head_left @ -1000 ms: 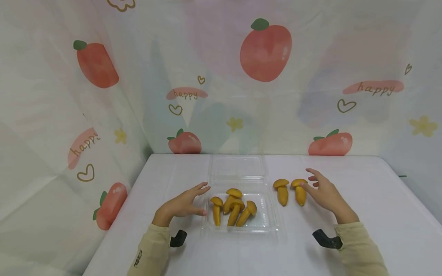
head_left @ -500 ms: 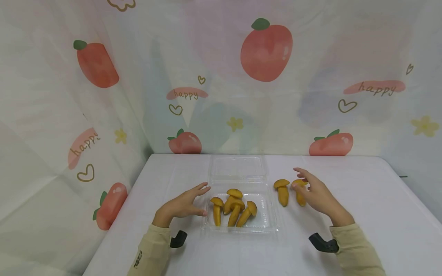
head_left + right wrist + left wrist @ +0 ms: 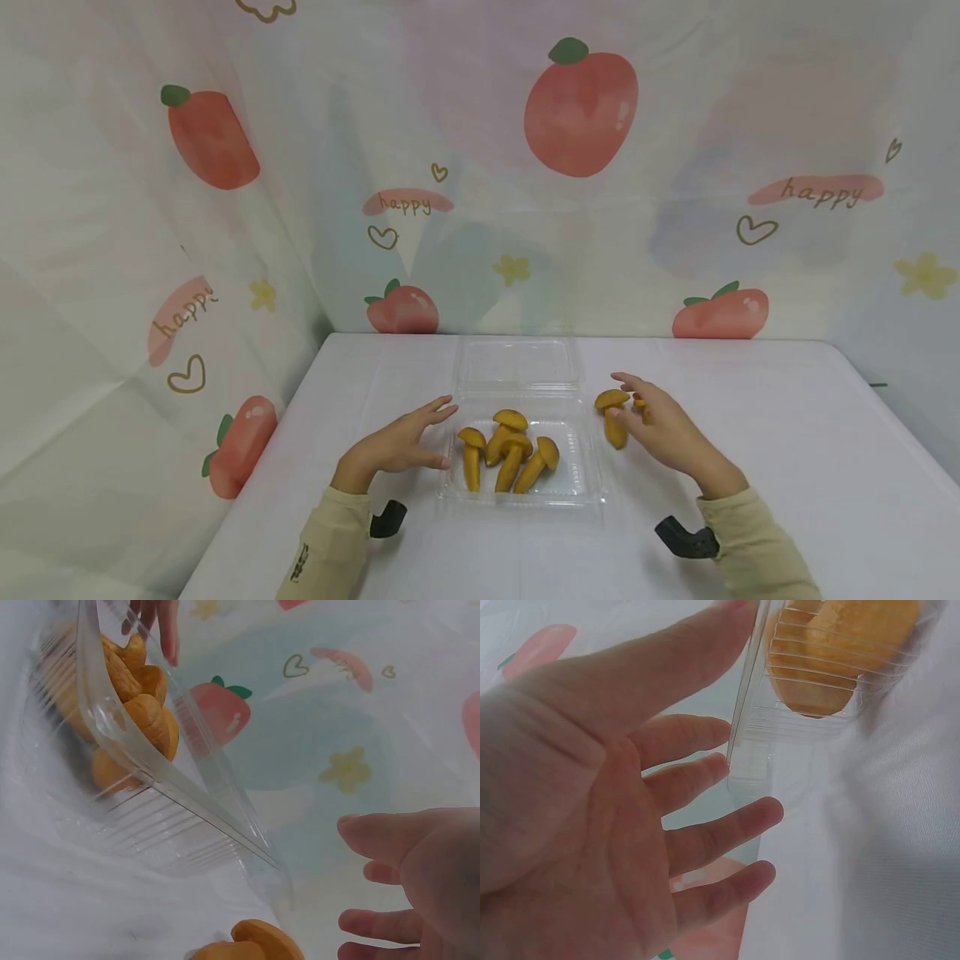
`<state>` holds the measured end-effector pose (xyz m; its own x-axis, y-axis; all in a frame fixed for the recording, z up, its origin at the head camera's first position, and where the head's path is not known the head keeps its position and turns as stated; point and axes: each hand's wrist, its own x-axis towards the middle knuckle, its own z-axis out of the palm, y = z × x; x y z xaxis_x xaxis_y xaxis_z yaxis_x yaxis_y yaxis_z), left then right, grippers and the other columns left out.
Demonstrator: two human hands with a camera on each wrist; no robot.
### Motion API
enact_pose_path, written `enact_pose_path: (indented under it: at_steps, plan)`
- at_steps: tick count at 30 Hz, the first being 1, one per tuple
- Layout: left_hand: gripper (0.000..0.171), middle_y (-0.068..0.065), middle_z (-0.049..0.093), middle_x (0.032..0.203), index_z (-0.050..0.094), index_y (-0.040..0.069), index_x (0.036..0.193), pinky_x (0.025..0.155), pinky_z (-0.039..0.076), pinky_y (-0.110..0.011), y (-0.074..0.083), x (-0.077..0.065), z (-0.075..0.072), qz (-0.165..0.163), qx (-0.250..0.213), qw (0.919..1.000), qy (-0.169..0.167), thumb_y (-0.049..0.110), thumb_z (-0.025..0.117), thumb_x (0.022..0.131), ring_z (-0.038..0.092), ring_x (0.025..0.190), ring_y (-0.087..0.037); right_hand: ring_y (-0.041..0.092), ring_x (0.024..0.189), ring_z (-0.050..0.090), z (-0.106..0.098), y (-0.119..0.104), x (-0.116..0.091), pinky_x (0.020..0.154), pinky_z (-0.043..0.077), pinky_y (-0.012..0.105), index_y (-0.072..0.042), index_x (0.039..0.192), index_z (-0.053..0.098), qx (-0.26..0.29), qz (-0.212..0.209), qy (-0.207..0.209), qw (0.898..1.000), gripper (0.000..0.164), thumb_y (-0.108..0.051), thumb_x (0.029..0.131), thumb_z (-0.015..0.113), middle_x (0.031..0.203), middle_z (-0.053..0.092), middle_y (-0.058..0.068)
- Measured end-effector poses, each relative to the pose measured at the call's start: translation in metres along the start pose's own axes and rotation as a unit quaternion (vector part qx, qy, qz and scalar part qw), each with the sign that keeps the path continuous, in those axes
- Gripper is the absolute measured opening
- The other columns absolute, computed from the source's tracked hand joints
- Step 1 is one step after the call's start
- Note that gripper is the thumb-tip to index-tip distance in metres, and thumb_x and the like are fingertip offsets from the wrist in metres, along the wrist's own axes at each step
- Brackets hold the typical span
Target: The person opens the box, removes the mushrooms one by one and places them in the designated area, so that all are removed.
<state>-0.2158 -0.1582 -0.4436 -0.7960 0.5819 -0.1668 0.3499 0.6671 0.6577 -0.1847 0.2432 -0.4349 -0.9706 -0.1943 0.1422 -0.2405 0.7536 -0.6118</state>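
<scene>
A clear plastic clamshell box (image 3: 581, 479) lies on the table with its lid (image 3: 517, 364) folded back. Inside are several yellow-brown mushrooms (image 3: 510, 421). My left hand (image 3: 393, 442) is at the box's left side, fingers spread; in the left wrist view its thumb tip is right at the box's rim (image 3: 744, 697). Over the two loose mushrooms right of the box hovers my right hand (image 3: 667, 433), its thumb overlapping the nearer mushroom (image 3: 612, 400) in the head view. Most of the other loose mushroom (image 3: 640, 407) is hidden behind that hand. Its fingers are extended and apart in the right wrist view.
The white-covered table (image 3: 420, 550) ends at a backdrop (image 3: 480, 250) printed with fruit and hearts. A similar curtain (image 3: 112, 450) hangs along the left side. A black curved piece sits at each wrist, the right one (image 3: 686, 537) low over the tabletop.
My right hand has moved left, from the farther loose mushroom to the one nearer the box, covering most of the farther one. The left hand and the box have stayed in place.
</scene>
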Motion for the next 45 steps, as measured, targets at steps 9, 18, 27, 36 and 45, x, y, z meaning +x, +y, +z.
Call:
enact_pose_path:
  at_steps: [9, 18, 27, 36, 45]
  plan:
    - [0.086, -0.015, 0.02, 0.169, 0.034, 0.005, 0.157, 0.122, 0.025, -0.063, -0.001, 0.001, -0.001, 0.004, 0.004, 1.0, -0.001, 0.023, 0.081, 0.087, 0.023, 0.155, -0.041, 0.05, 0.13, 0.052, 0.01, -0.008, 0.0, 0.104, 0.043, 0.069, -0.001, 0.148, 0.045, 0.012, -0.034, -0.007, 0.999, 0.056, -0.024, 0.1, 0.064, 0.138, 0.057, 0.029]
    - [0.086, -0.015, 0.02, 0.17, 0.034, 0.007, 0.158, 0.122, 0.025, -0.063, 0.001, 0.0, -0.001, -0.001, 0.007, 1.0, -0.001, 0.023, 0.08, 0.087, 0.023, 0.155, -0.04, 0.047, 0.132, 0.05, 0.021, -0.016, -0.001, 0.11, 0.038, 0.069, -0.005, 0.147, 0.047, 0.018, -0.05, 0.002, 0.999, 0.055, -0.024, 0.099, 0.065, 0.139, 0.057, 0.027]
    - [0.087, -0.013, 0.021, 0.17, 0.035, 0.008, 0.158, 0.122, 0.026, -0.063, 0.002, -0.001, -0.001, -0.007, 0.007, 1.0, -0.001, 0.024, 0.081, 0.086, 0.024, 0.155, -0.04, 0.043, 0.13, 0.054, 0.039, -0.025, -0.001, 0.107, 0.044, 0.065, -0.006, 0.144, 0.053, 0.008, -0.074, 0.008, 0.997, 0.051, -0.021, 0.097, 0.068, 0.139, 0.06, 0.02]
    - [0.085, -0.013, 0.021, 0.17, 0.034, 0.007, 0.158, 0.122, 0.026, -0.063, 0.001, 0.0, -0.001, -0.009, 0.004, 1.0, 0.0, 0.023, 0.08, 0.088, 0.024, 0.155, -0.04, 0.037, 0.132, 0.056, 0.063, -0.029, -0.002, 0.113, 0.04, 0.062, -0.008, 0.14, 0.057, -0.002, -0.11, -0.017, 0.994, 0.052, -0.015, 0.092, 0.074, 0.14, 0.062, 0.012]
    - [0.086, -0.014, 0.021, 0.17, 0.034, 0.007, 0.158, 0.122, 0.026, -0.063, 0.001, 0.001, -0.001, -0.003, 0.006, 1.0, 0.002, 0.023, 0.08, 0.088, 0.023, 0.155, -0.04, 0.031, 0.123, 0.063, 0.077, -0.032, -0.004, 0.119, 0.019, 0.068, -0.01, 0.13, 0.065, -0.053, -0.133, -0.02, 0.99, 0.046, -0.018, 0.087, 0.079, 0.127, 0.071, 0.007]
